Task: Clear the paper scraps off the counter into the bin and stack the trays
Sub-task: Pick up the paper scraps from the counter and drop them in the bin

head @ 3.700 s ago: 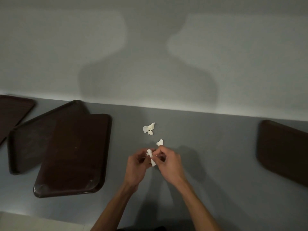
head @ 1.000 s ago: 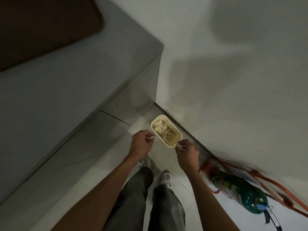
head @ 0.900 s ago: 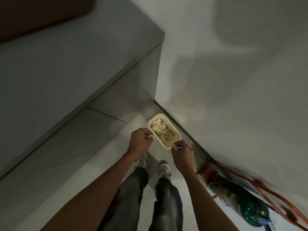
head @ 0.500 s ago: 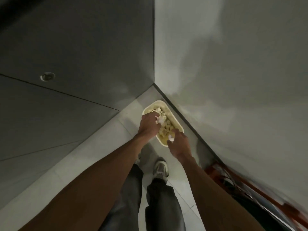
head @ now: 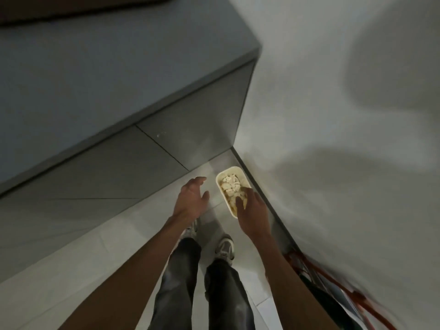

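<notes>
The cream bin, holding paper scraps, stands on the pale tiled floor in the corner where the grey desk meets the white wall. The right hand hangs over the bin's near end, fingers loose and empty. The left hand, fingers spread and empty, is just left of the bin. A dark tray lies on the desk.

Bin sits cornered between cabinet and wall; open floor lies on its left.

Pale tiled floor, cream bin of paper scraps by the wall.
</notes>
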`<action>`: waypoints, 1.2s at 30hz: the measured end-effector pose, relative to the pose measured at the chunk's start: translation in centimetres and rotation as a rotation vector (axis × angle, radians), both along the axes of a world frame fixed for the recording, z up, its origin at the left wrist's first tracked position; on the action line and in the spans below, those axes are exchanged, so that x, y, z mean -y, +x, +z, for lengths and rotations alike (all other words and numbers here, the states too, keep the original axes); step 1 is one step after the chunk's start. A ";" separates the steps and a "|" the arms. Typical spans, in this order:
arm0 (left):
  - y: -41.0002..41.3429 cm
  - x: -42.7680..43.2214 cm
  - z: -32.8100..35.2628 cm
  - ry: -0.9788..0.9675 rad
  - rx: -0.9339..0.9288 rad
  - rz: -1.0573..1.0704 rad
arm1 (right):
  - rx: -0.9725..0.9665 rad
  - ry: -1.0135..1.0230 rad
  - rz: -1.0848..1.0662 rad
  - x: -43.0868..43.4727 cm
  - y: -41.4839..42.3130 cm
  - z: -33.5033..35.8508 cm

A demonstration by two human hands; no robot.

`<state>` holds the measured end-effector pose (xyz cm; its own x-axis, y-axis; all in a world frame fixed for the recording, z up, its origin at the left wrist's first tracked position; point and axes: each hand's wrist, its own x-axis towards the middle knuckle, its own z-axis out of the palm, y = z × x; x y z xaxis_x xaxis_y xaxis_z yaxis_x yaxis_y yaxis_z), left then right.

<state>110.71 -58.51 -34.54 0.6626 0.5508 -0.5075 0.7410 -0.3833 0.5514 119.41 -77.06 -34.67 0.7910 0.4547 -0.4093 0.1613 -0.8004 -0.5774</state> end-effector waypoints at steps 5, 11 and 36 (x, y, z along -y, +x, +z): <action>-6.2 -1.9 12.6 0.074 0.143 0.115 | 0.016 0.099 0.080 -3.3 -3.8 12.4; -16.0 -4.8 23.6 0.151 0.242 0.273 | 0.077 0.152 0.228 -7.4 -9.6 23.5; -54.9 -28.7 33.3 0.328 0.408 0.778 | 0.200 0.320 0.669 -38.0 -35.7 31.6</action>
<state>55.77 -29.85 -1.22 0.1400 0.9885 -0.0573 0.6274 -0.0438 0.7775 83.68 -39.08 -3.06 0.3505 0.9349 -0.0551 0.6784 -0.2940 -0.6733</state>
